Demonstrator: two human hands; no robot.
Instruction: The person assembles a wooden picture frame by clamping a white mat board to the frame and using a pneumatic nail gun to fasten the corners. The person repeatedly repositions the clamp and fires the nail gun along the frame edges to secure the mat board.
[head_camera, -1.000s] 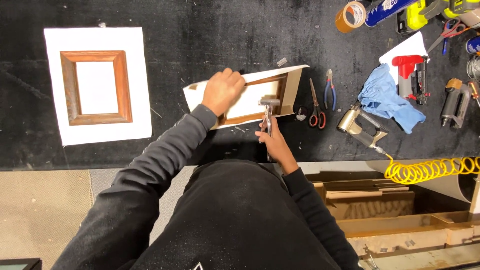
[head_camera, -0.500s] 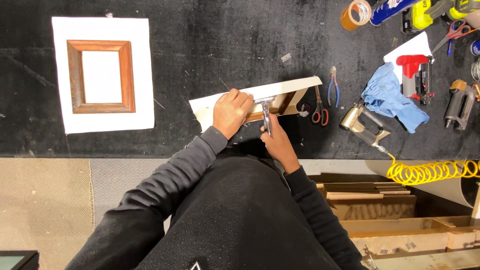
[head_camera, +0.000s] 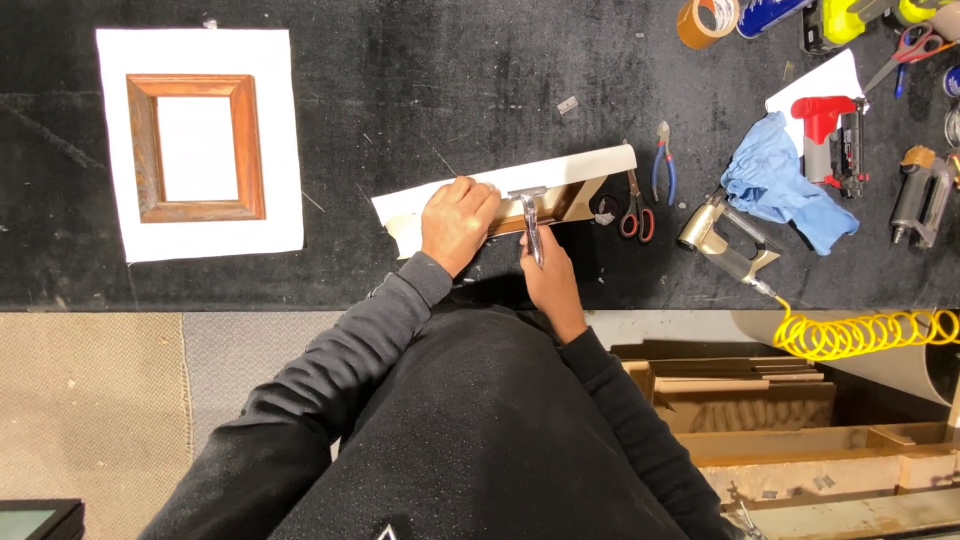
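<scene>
My left hand (head_camera: 458, 222) lies flat on the white backing board (head_camera: 500, 195) of a small wooden frame, fingers spread and pressing it down onto the black bench (head_camera: 450, 80), near the front edge just ahead of me. My right hand (head_camera: 548, 275) is closed around a metal hand tool (head_camera: 530, 222), its flat head set on the frame's edge at about three o'clock of my left hand. I judge I am fixing the backing into the frame, and the next move calls for steady downward pressure so the frame cannot slide. At five o'clock, below the bench, open wooden bins (head_camera: 760, 400) hold lengths of moulding; what else is in them I cannot tell.
</scene>
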